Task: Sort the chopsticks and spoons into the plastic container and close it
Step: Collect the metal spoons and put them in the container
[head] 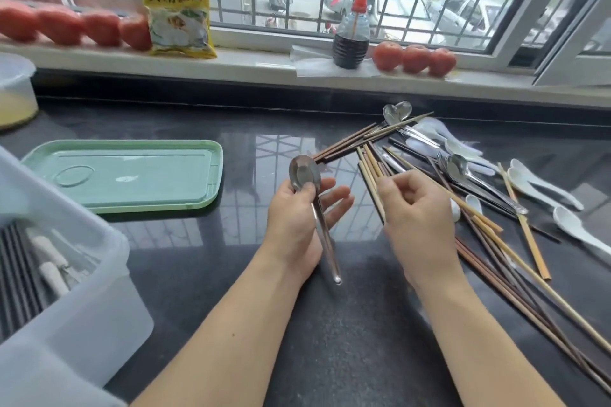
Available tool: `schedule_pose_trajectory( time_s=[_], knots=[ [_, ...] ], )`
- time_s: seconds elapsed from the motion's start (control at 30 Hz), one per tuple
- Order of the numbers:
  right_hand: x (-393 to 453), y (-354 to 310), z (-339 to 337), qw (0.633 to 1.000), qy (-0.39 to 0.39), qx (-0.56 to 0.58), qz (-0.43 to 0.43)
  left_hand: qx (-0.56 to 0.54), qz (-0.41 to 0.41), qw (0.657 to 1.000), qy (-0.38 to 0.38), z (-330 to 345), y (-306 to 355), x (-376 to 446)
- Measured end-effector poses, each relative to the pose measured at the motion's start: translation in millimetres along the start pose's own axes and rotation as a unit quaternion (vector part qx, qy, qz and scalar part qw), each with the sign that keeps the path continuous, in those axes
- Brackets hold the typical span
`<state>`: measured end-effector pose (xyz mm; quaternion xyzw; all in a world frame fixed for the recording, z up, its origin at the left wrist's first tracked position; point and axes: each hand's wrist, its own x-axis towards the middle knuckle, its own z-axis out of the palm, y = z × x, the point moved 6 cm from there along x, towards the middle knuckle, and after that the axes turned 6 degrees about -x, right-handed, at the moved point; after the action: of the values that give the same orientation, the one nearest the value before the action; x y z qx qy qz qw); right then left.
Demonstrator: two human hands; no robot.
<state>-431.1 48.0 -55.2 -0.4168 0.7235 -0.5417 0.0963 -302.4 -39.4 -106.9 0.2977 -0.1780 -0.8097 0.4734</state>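
Note:
My left hand (299,218) holds a metal spoon (305,175) above the dark counter, thumb on its neck, bowl up and handle pointing down toward me. My right hand (416,208) is curled with its fingertips at the near side of a heap of wooden chopsticks (370,162); whether it pinches one I cannot tell. More chopsticks, metal spoons (458,168) and white ceramic spoons (535,183) lie scattered to the right. The translucent plastic container (76,274) stands at the left, with dark chopsticks and white utensils inside. Its green lid (132,175) lies flat beyond it.
On the windowsill stand a yellow food packet (178,6), a spray bottle (352,20) of dark liquid and rows of tomatoes (413,58). A lidded tub (15,89) with yellow content sits at the far left. An open window frame juts in at the upper right.

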Motion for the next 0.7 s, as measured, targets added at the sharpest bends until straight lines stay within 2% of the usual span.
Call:
schedule_pose_trajectory(
  time_s=[0.1,0.4,0.6,0.7],
  knots=[
    [3,8,-8,0.999,0.013,0.025,0.032,0.007,0.004,1.0,-0.011,2,-2,-4],
    [1,13,6,0.999,-0.025,0.005,0.032,0.021,0.011,0.998,-0.05,5,-1,-5],
    [0,16,9,0.995,-0.064,-0.061,0.044,0.075,0.023,0.996,-0.05,4,-7,-2],
    [4,14,-4,0.992,-0.023,-0.118,0.027,0.088,0.021,0.994,-0.056,6,-7,-3]
  ],
)
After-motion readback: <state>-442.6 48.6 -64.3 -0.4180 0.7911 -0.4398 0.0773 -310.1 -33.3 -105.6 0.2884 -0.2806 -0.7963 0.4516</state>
